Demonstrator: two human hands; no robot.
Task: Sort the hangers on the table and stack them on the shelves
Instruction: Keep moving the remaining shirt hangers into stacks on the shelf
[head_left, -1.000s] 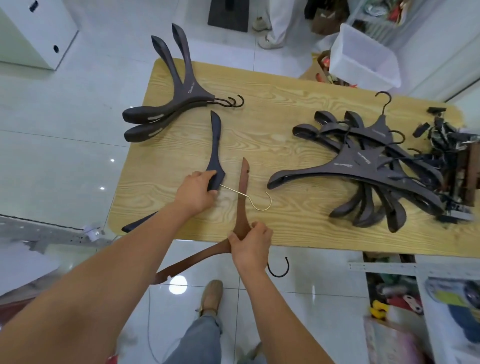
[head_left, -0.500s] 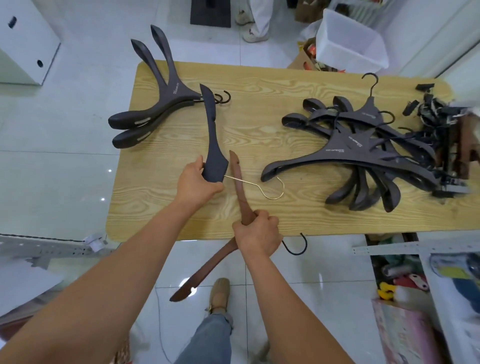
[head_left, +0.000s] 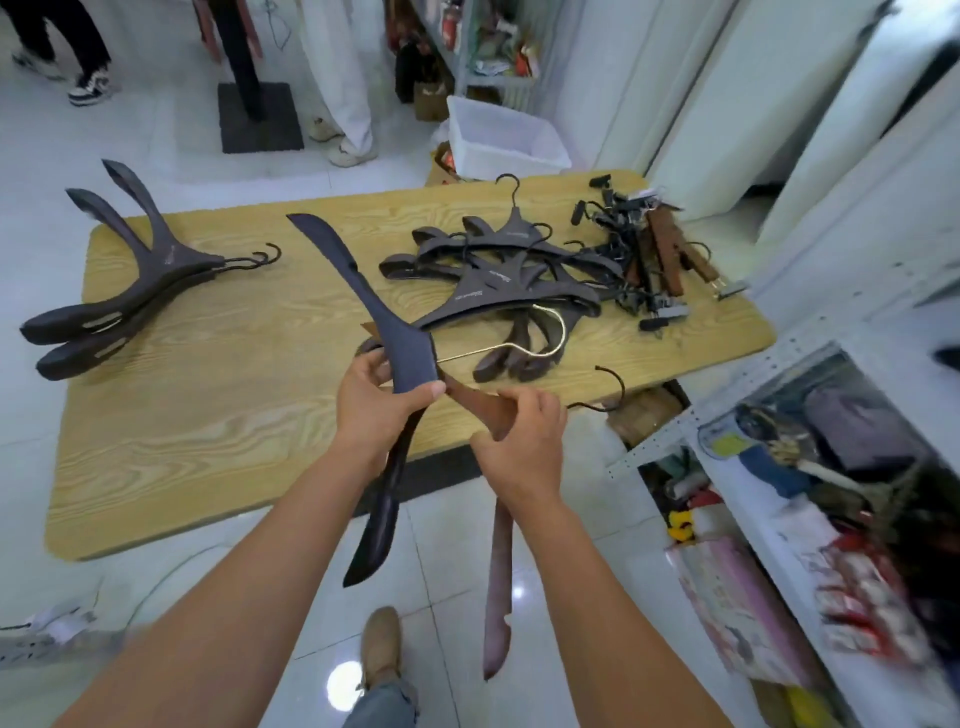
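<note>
Two hangers are held in front of the body, above the near edge of the worktop (head_left: 208, 415). The dark hanger (head_left: 410, 353) is gripped at its neck by the left hand (head_left: 382, 410), with the thumb laid across its face. One arm of it points away and to the left over the worktop, and the other hangs down toward the floor. The brown hanger (head_left: 485, 410) is pinched at its neck by the right hand (head_left: 524, 447), and its long arm hangs almost straight down. The two necks cross just between the hands.

The shelves (head_left: 670, 428) stand to the right, so the right hand is judged to be the nearer one. On the worktop are seen a small stack of dark hangers (head_left: 145, 280) at the left, a loose pile of dark hangers (head_left: 498, 280) in the middle, and clip hangers (head_left: 660, 254) at the far right. The shelves are filled with coloured goods, too blurred to be named. Behind the worktop a white bin (head_left: 498, 140) is seen; what is inside it cannot be told.
</note>
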